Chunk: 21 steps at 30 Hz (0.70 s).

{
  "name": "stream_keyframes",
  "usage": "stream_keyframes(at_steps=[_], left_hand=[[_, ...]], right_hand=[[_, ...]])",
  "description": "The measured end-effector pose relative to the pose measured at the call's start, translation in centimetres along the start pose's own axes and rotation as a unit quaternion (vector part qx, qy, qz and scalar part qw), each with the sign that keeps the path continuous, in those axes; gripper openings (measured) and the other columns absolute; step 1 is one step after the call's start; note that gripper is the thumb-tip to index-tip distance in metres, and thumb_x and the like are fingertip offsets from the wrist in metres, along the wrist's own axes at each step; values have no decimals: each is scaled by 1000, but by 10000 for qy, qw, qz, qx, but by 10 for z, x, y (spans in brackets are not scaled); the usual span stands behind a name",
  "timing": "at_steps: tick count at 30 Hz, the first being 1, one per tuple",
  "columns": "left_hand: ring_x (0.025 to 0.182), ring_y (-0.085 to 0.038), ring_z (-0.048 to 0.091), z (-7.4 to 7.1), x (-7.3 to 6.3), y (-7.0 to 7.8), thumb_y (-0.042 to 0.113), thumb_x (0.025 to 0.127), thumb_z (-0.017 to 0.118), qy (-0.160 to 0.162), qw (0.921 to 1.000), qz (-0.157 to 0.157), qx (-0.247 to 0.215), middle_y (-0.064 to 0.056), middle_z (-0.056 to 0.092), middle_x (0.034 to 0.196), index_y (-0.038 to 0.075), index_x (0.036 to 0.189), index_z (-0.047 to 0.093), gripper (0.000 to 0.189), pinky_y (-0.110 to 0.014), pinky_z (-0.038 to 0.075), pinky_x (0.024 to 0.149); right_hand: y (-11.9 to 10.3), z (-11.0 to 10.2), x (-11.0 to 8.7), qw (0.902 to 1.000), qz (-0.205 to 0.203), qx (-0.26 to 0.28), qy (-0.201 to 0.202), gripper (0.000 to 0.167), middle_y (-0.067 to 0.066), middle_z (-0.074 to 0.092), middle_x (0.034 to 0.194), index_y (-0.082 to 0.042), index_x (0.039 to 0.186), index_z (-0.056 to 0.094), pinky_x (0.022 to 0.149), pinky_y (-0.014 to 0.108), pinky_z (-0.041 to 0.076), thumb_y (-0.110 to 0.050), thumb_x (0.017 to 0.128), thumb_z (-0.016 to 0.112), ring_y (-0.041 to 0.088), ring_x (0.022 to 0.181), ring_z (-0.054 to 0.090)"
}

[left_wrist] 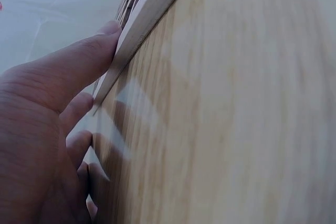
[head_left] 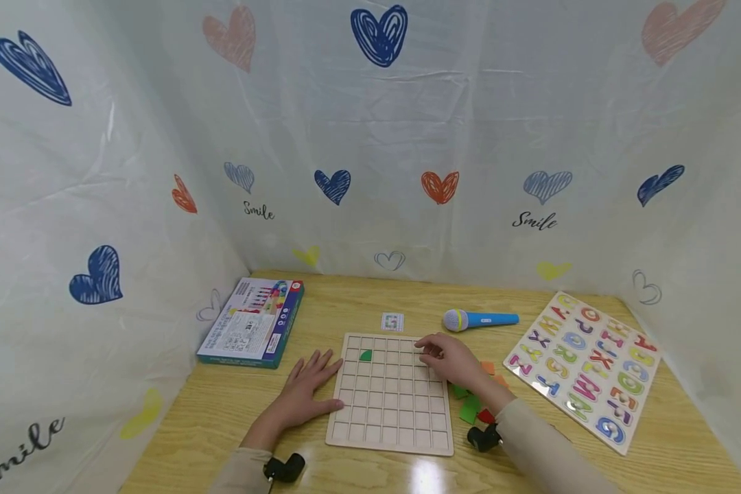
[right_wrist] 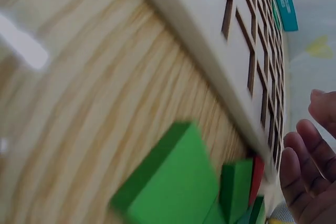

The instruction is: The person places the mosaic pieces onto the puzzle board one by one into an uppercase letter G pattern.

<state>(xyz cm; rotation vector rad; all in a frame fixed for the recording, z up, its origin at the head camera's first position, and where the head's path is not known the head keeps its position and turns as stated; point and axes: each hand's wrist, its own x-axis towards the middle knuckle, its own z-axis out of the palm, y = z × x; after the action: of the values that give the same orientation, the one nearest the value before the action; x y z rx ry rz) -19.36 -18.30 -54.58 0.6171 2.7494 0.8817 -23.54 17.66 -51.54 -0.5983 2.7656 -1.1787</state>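
Observation:
A pale wooden grid board (head_left: 390,435) lies on the table, with one green quarter-round piece (head_left: 366,355) in a cell near its upper left. My left hand (head_left: 302,394) rests spread at the board's left side; in the left wrist view its thumb (left_wrist: 86,59) touches the board's edge. Over the upper right corner of the board is my right hand (head_left: 451,360), fingers loosely bent. The right wrist view shows no piece between those fingers (right_wrist: 294,174). Beside the board's right edge, partly under the right forearm, lie green pieces (head_left: 470,410), a red piece (head_left: 486,416) and orange pieces (head_left: 488,368).
Just behind the board is a small printed card (head_left: 392,322). A blue toy microphone (head_left: 490,319) lies to its right. At the far right is an alphabet puzzle board (head_left: 583,367); a flat box (head_left: 253,326) sits at the back left. Heart-printed curtains (head_left: 395,137) surround the table.

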Motion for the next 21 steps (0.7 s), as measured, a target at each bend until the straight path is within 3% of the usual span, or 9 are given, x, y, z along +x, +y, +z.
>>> stream_keyframes(at_steps=[10, 16, 21], left_hand=[[156, -34, 6, -1, 0, 2, 57, 91, 69, -29, 10000, -14, 4, -7, 19, 169, 24, 159, 38, 82, -55, -4, 123], [156, -34, 6, -1, 0, 2, 57, 91, 69, -21, 10000, -14, 0, -7, 19, 169, 23, 159, 38, 82, -55, -3, 123], [156, -34, 6, 0, 0, 1, 57, 91, 69, -7, 10000, -10, 29, -7, 20, 169, 23, 159, 38, 82, -56, -3, 123]], right_hand=[[28, -24, -23, 9980, 501, -189, 348, 25, -4, 67, 100, -9, 121, 72, 82, 34, 54, -13, 96, 71, 12, 91, 60], [37, -32, -31, 9956, 563, -493, 566, 23, -2, 66, 100, -9, 117, 73, 77, 34, 54, -14, 94, 74, 14, 88, 61], [42, -33, -34, 9938, 746, -634, 520, 25, -1, 62, 96, -8, 116, 73, 69, 29, 48, -14, 92, 75, 13, 81, 54]])
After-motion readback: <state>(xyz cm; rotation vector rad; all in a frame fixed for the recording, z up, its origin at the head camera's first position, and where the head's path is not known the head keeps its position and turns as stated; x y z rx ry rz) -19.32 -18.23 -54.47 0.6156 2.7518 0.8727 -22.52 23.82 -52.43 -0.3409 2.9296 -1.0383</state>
